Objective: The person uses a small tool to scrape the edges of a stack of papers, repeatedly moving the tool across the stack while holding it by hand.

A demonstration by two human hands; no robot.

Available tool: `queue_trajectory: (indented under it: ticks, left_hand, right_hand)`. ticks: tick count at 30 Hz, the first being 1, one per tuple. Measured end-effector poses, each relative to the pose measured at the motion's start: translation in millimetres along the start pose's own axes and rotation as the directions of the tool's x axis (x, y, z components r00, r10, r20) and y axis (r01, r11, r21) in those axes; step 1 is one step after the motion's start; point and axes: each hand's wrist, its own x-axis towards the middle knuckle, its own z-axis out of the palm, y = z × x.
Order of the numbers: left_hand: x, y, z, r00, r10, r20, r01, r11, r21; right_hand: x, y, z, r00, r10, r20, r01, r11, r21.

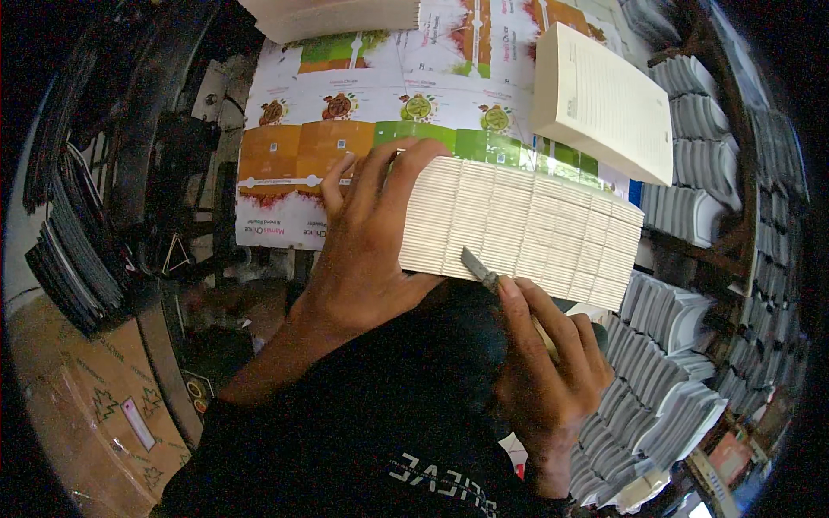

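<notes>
A stack of cream stitched book sections [553,233] lies in front of me with its folded spines facing up. Rows of thread run across the spines. My left hand [367,237] is wrapped round the stack's left end, thumb on the near side and fingers over the far side. In my right hand [553,358] is a small knife [475,264], its short blade pointing up and left. The blade lies over the near edge of the spines; whether it touches them I cannot tell. Part of the knife's handle is hidden by my fingers.
Colourful printed sheets [298,160] cover the work surface. A thick block of lined pages [609,104] sits at the far right, another page block [337,19] at the far edge. Piles of folded paper [656,371] stand along the right. At lower left is a brown cardboard box [108,406].
</notes>
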Motion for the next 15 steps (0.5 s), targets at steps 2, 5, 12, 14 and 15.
queue_trajectory:
  ticks: [2, 5, 12, 14, 15]
  left_hand:
    - [-1, -2, 0, 1.000, 0.001, -0.001, -0.001, 1.000, -0.004]
    - [-2, -2, 0, 1.000, -0.005, 0.006, 0.005, 1.000, 0.003]
    - [-2, 0, 1, 1.000, -0.006, 0.000, 0.006, 1.000, 0.003]
    - [-2, -1, 0, 1.000, -0.017, -0.002, 0.017, 1.000, 0.004]
    - [-2, -3, 2, 1.000, -0.005, -0.006, 0.005, 1.000, -0.004]
  right_hand:
    - [2, -1, 0, 1.000, -0.005, 0.009, 0.005, 1.000, -0.012]
    - [2, -2, 1, 1.000, -0.004, 0.020, 0.005, 1.000, -0.020]
    - [5, -8, 14, 0.996, 0.026, -0.087, -0.028, 0.999, -0.020]
    - [9, -6, 17, 0.991, 0.020, -0.135, -0.021, 1.000, -0.001]
    - [10, -5, 17, 0.986, 0.041, -0.162, -0.042, 0.999, -0.004]
